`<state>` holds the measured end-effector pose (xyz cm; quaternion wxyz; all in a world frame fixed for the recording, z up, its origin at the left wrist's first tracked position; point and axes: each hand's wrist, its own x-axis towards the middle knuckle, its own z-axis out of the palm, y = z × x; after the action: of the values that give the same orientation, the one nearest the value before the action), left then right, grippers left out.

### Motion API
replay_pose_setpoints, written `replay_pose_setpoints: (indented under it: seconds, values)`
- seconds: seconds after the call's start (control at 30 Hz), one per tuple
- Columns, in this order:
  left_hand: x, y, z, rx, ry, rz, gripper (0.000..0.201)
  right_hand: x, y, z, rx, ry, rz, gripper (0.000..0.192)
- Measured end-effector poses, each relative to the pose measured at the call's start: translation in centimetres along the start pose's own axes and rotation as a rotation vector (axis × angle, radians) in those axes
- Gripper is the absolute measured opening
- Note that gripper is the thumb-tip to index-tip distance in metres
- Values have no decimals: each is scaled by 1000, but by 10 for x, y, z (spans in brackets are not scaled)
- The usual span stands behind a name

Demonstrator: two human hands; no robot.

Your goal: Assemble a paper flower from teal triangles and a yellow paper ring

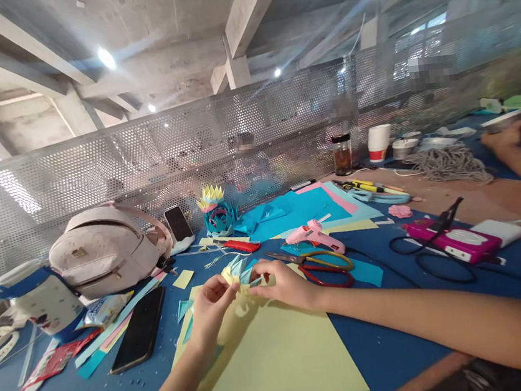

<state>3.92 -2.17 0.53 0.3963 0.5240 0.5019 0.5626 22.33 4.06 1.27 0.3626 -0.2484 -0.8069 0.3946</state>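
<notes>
Both hands meet over a large yellow paper sheet (279,363) on the blue table. Between them is a small folded-paper piece (236,271) with pale yellow and light blue points. My left hand (213,304) pinches its left side, and my right hand (282,283) grips its right side; the fingers partly cover it. Just right of my right hand lie scissors (327,282) with red and yellow handles. A pink glue gun (316,234) rests behind them, near a red utility knife (238,246). Small light blue paper pieces (184,309) lie by my left wrist.
A finished-looking blue and yellow paper crown shape (219,216) stands at the back. To the left are a phone (139,328), a pink backpack (101,248) and a large cup (41,299). A magenta power box (451,241) with black cables sits right. Another person's hand (503,136) shows far right.
</notes>
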Motion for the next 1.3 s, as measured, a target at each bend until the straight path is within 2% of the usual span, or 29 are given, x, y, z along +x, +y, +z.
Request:
replay_pose_setpoints:
  seconds: [0.1,0.2,0.33,0.4,0.5,0.63,0.77,1.0,1.13,1.3]
  values:
    - [-2,-1,1,83,-28,90,33,2,0,1,30,17,15,22]
    - [-6,2,0,242,-27,275,28,5,2,1,302,-38,110,34]
    - [-14,9,0,655,70,629,35,9,7,1,753,-92,275,41]
    - [-18,10,1,836,139,749,36,8,8,1,914,-111,314,36]
    - [-24,8,5,1002,255,867,25,5,6,1,1109,-187,355,31]
    - [-30,8,10,1039,309,919,21,1,4,1,1217,-290,374,28]
    - [-31,14,13,1027,327,986,24,0,6,1,1233,-334,372,27]
    - [-31,16,13,969,332,1039,27,0,1,2,1195,-316,416,23]
    - [-31,13,11,983,317,1042,32,-3,-5,1,1140,-267,443,25]
    - [-30,13,12,990,306,1020,33,-1,-3,1,1159,-280,428,30]
